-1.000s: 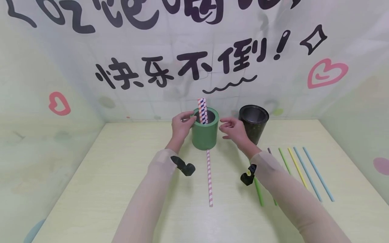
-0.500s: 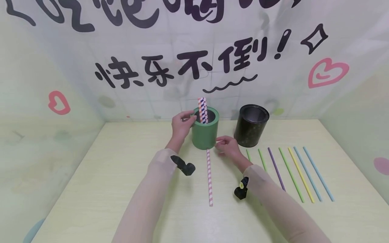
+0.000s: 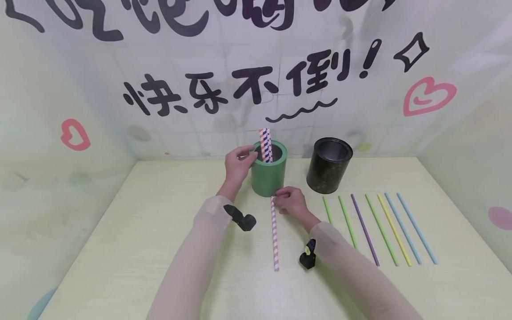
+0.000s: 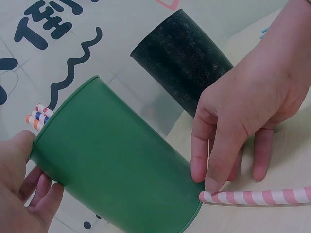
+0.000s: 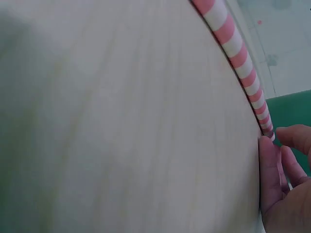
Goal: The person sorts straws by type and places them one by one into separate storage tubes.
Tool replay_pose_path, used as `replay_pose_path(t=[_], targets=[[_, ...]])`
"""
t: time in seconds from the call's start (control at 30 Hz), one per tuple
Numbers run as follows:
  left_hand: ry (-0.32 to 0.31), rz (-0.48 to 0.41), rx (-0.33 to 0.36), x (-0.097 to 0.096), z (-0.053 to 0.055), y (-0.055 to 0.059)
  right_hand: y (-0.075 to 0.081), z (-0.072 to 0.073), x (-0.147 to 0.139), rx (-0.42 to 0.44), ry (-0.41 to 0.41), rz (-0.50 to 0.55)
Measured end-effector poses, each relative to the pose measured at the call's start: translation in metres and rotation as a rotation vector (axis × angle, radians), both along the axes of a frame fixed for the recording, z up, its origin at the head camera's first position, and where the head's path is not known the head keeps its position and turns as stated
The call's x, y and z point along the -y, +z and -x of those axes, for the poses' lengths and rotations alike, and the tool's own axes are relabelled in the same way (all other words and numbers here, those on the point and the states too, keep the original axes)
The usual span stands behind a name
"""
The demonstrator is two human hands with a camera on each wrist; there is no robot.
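My left hand [image 3: 237, 166] holds the rim of a green cylindrical cup [image 3: 268, 180] on its left side. Patterned paper straws [image 3: 266, 144] stand upright in that cup. In front of it a pink-and-white striped paper straw [image 3: 274, 235] lies on the table, its far end close to the cup's base. My right hand [image 3: 292, 202] is at that far end. In the left wrist view its thumb tip [image 4: 213, 185] appears at the straw's end; in the right wrist view a gap shows between thumb and fingers, so the straw is not gripped.
A black cup [image 3: 330, 166] stands at the back right. Several plain straws lie in a row on the right, among them a purple straw [image 3: 365, 229] and a yellow straw [image 3: 394, 229]. A printed backdrop [image 3: 180, 133] closes off the table's rear.
My right hand has moved down and left, from beside the black cup to the striped straw's far end. The left hand has stayed at the green cup's rim.
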State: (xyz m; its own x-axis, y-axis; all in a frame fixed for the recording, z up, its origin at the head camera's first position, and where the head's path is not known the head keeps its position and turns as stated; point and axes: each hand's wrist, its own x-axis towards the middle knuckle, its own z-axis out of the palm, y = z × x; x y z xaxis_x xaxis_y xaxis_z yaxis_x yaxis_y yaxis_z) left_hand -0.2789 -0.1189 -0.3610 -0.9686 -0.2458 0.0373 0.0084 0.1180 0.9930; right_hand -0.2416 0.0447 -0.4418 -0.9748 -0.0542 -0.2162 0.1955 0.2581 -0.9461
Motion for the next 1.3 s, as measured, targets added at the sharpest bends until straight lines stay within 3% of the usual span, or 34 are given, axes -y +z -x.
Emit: replay_pose_path(t=[0.3,0.7,0.93,1.3], targets=[[0.002,0.014,-0.012,-0.001,0.0,0.0,-0.001,-0.002,0.005,-0.047,0.001,-0.11],[0.003,0.014,-0.01,0.0,0.001,0.0,0.003,0.002,0.012,0.006,0.003,-0.226],[0.003,0.012,0.003,0.001,0.001,0.0,0.006,0.003,0.014,0.044,0.001,-0.237],[0.003,0.011,-0.006,0.001,0.0,-0.001,0.008,0.001,0.014,0.014,-0.005,-0.235]])
